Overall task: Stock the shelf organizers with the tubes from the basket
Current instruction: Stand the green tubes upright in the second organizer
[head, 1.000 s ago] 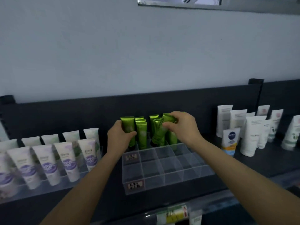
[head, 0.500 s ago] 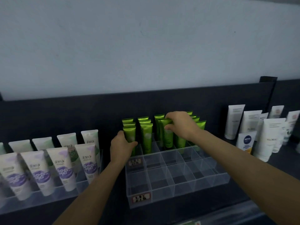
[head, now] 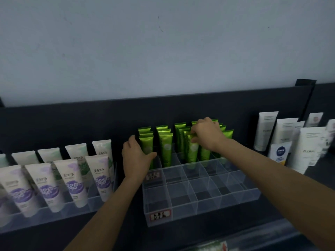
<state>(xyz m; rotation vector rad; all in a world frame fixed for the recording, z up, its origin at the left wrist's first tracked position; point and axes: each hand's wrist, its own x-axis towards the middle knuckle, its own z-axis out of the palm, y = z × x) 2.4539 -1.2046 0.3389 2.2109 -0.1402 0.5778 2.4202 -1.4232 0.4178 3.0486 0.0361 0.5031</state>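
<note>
Tilted a second ago, the green tube (head: 193,149) pinched by the right hand (head: 208,135) now stands upright in the clear organizer (head: 199,198) — the left hand (head: 136,158) clasps the leftmost green tube (head: 147,144) — back rows look filled, the two front rows still unstocked, basket out of view.

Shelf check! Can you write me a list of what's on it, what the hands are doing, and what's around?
Surface: dark shelf.
Job's things: green tubes upright in the back rows of the clear organizer; its front compartments hold none; basket not seen.
Clutter: purple-label tubes on the left; white tubes on the right.
Hands: left hand holds the leftmost green tubes; right hand grips one further right.
Cables: nothing seen.
Surroundings: pale wall, dark back panel.
</note>
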